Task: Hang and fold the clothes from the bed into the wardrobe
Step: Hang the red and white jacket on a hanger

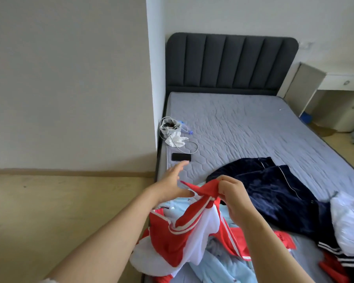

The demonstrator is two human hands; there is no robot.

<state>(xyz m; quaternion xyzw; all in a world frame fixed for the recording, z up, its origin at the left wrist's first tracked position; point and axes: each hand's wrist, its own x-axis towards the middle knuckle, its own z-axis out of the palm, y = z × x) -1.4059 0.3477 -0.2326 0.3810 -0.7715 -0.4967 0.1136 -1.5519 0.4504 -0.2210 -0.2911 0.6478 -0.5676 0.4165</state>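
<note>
Right hand (234, 198) pinches the red-and-white jacket (184, 231) at its top edge, lifted over the near end of the bed (233, 123). Left hand (172, 184) spread open, thumb touching the fabric. Navy garment (274, 190) lies beside; phone (181, 157) beyond.

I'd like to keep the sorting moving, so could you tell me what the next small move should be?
Probably close the left hand on the red and white jacket near the right hand: only the right pinches it, the left is open beside it, and the rest droops.

Home bedroom, padded headboard (231, 60), bare quilted mattress (243, 127), perhaps a desk (343, 82)
</note>
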